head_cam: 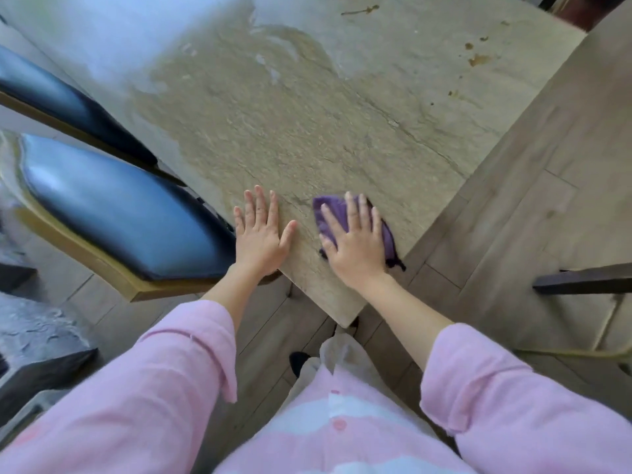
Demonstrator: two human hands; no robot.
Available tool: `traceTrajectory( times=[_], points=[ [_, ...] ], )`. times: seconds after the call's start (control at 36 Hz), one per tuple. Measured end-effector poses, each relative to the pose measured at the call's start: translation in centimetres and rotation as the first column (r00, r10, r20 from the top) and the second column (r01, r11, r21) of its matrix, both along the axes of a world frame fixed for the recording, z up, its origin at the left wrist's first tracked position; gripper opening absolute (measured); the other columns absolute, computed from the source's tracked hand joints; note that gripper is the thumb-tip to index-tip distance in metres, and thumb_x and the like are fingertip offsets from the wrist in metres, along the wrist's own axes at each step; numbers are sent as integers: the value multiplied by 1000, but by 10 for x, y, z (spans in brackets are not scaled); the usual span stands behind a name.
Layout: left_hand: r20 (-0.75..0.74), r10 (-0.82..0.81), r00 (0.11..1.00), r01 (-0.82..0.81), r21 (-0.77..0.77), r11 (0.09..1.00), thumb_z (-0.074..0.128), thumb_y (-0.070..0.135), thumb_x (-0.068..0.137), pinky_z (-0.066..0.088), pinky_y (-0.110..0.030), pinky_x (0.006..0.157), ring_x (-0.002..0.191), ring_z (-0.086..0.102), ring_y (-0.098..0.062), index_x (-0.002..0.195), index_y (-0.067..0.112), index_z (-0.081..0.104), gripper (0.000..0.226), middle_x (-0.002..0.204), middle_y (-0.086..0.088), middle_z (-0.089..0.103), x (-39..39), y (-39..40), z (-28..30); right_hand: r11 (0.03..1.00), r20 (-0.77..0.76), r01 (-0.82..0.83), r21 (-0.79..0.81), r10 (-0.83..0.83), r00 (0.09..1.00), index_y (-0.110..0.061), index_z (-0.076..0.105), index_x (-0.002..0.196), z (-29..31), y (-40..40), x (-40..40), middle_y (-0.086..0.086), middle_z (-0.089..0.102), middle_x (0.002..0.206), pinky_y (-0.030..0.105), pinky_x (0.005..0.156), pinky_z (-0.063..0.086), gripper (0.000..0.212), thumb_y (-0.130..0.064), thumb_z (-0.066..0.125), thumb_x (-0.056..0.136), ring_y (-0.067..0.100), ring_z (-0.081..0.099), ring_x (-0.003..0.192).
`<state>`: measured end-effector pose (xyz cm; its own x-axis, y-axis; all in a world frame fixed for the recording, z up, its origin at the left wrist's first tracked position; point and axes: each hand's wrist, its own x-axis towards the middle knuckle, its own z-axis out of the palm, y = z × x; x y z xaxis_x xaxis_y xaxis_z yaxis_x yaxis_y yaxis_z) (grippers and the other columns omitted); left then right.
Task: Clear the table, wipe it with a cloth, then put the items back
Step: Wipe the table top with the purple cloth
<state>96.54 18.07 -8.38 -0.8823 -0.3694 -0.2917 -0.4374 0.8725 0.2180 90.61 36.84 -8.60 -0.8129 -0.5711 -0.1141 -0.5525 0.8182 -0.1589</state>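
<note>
A crumpled purple cloth is being pressed flat by the right hand, fingers extended, near the corner of the matte, stone-textured beige table. The left hand is being rested beside it, fingers spread, grasping nothing.

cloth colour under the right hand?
Purple cloth, with darker edging, pressed flat under the right hand; the head view shows it.
</note>
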Motion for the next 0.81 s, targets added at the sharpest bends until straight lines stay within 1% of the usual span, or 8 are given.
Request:
traceTrajectory(
  times=[0.14, 0.28, 0.36, 0.47, 0.56, 0.61, 0.69, 0.81],
  points=[
    [10, 22, 1000, -22, -11, 1000, 22, 58, 98, -15, -48, 117, 145, -26, -25, 154, 19, -7, 74, 159, -7, -23, -1, 4, 1, 960, -57, -279, -25, 278, 959, -29, 30, 152, -7, 35, 51, 14, 20, 160, 55, 118, 17, 56, -47, 37, 99, 35, 15, 149],
    [36, 54, 998, -54, -2, 999, 22, 58, 98, -17, -47, 116, 144, -27, -24, 154, 20, -9, 74, 158, -6, -25, -4, 8, 3, 922, -19, -383, -49, 382, 924, -33, 34, 150, -8, 84, 10, 9, 22, 161, 52, 119, 16, 52, -49, 34, 100, 30, 17, 149],
    [42, 114, 993, -115, 9, 993, 22, 55, 98, -16, -49, 116, 144, -28, -24, 153, 19, -10, 73, 158, -7, -26, -8, 15, 1, 962, 17, -273, -13, 274, 962, -33, 34, 150, -6, 99, -46, 11, 23, 160, 54, 119, 15, 54, -51, 27, 99, 32, 17, 148],
    [33, 254, 967, -254, 3, 967, 20, 60, 96, -19, -52, 114, 144, -28, -26, 153, 21, -11, 75, 158, -9, -24, -13, 38, 2, 999, 40, 27, 19, -28, 999, -32, 34, 150, -1, 99, -124, 14, 19, 161, 53, 119, 6, 58, -52, 25, 96, 35, 14, 148],
    [-15, 349, 937, -349, -12, 937, 21, 58, 97, -23, -55, 110, 144, -28, -27, 153, 21, -10, 74, 159, -11, -21, -25, 70, 4, 979, 53, 197, 57, -200, 978, -35, 24, 153, 2, 72, -143, 14, 8, 163, 56, 119, -1, 56, -50, 29, 99, 37, 3, 149],
    [-47, 358, 932, -360, -18, 933, 20, 53, 99, -22, -58, 110, 144, -28, -27, 153, 19, -10, 70, 159, -11, -20, -39, 94, 3, 975, 78, 215, 56, -219, 973, -35, 17, 154, 3, 53, -139, 15, 2, 163, 58, 118, -4, 58, -50, 31, 100, 38, -4, 149],
    [-89, 395, 914, -397, -1, 918, 22, 43, 101, -20, -60, 110, 146, -23, -26, 154, 19, -5, 64, 161, -7, -14, -67, 120, 1, 999, 58, 9, 39, -11, 998, -33, 18, 154, -2, 50, -124, 16, 6, 162, 58, 116, -2, 60, -52, 28, 98, 39, 1, 149],
    [-114, 479, 870, -479, 27, 877, 24, 42, 101, -19, -61, 110, 147, -20, -24, 155, 20, 1, 62, 162, -6, -9, -93, 139, 2, 959, 36, -283, 18, 282, 959, -30, 33, 151, -6, 93, -120, 12, 22, 160, 55, 118, 11, 60, -50, 24, 96, 33, 17, 148]
  ],
)
